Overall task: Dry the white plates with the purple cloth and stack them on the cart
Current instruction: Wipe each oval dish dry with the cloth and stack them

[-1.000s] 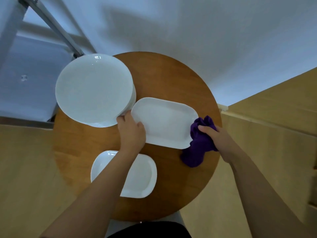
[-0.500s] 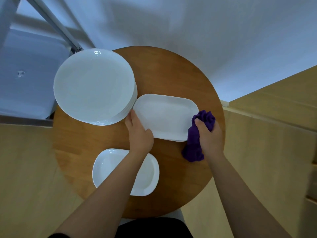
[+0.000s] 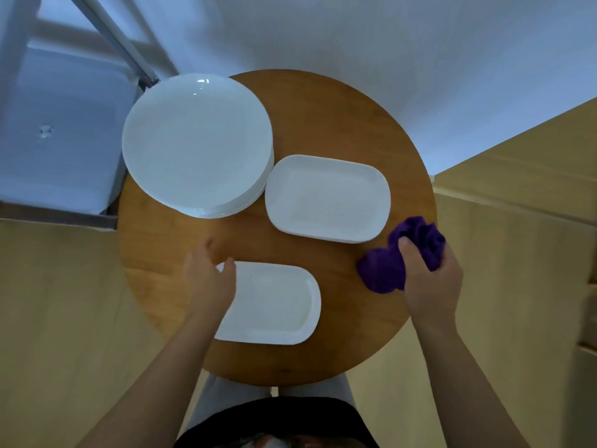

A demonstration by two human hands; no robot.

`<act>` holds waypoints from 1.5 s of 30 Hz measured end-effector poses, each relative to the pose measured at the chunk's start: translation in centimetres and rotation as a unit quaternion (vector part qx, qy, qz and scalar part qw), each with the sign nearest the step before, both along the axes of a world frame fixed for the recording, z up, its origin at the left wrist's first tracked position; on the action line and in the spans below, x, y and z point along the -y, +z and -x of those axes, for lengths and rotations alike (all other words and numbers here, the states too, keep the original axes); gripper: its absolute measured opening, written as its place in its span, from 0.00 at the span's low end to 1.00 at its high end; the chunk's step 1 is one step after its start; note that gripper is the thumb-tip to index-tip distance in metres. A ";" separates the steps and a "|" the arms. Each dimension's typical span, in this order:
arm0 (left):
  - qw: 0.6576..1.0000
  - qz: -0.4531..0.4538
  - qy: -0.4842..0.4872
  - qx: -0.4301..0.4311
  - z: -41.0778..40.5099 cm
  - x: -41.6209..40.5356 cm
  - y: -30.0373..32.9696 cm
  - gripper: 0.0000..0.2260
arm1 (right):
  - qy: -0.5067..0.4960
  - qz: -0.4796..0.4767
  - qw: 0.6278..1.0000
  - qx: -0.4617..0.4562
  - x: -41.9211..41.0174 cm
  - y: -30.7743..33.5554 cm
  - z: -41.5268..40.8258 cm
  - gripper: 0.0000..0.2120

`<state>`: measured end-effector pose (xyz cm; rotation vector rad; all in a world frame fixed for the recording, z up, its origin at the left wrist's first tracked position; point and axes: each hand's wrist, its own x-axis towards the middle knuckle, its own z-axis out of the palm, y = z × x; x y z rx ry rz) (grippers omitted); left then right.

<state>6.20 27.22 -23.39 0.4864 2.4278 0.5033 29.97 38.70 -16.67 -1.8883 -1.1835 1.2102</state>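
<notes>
On the round wooden bench point(image 3: 339, 124), three lots of white dishes are sitting: a stack of round plates point(image 3: 197, 143) at the far left, overhanging the bench edge, a rectangular plate point(image 3: 328, 198) just beside that stack on the right, looking like it is lying on at least one more of the same shape, and a second rectangular plate point(image 3: 274, 305) lying alone near the front edge. Left hand point(image 3: 208, 279) is hovering over or resting on the left end of the near rectangular plate, fingers loosely spread and gripping nothing; actual contact is hard to tell. Right hand point(image 3: 429, 282) is clutching the bunched purple cloth point(image 3: 400, 253), fingers curled round it, at the right edge of the bench, close to the near right corner of the far rectangular plate but apart from it. Part of the cloth is hanging down onto the bench top. Beyond the bench at far left, a pale cart point(image 3: 61, 124) with a metal frame is standing.
</notes>
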 end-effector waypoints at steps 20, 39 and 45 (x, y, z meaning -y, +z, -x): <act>0.981 0.062 -0.177 0.059 2.9 6.6 -1.4 0.19 | 0.181 0.171 0.960 0.127 11.7 -7.4 7.9 0.41; 0.934 0.215 -0.287 0.010 4.0 4.2 -0.4 0.12 | 0.166 0.128 0.969 0.134 11.9 -6.3 8.8 0.31; 0.927 0.151 -0.344 0.014 5.2 3.6 0.2 0.08 | 0.135 0.128 0.978 0.094 11.5 -5.9 8.0 0.23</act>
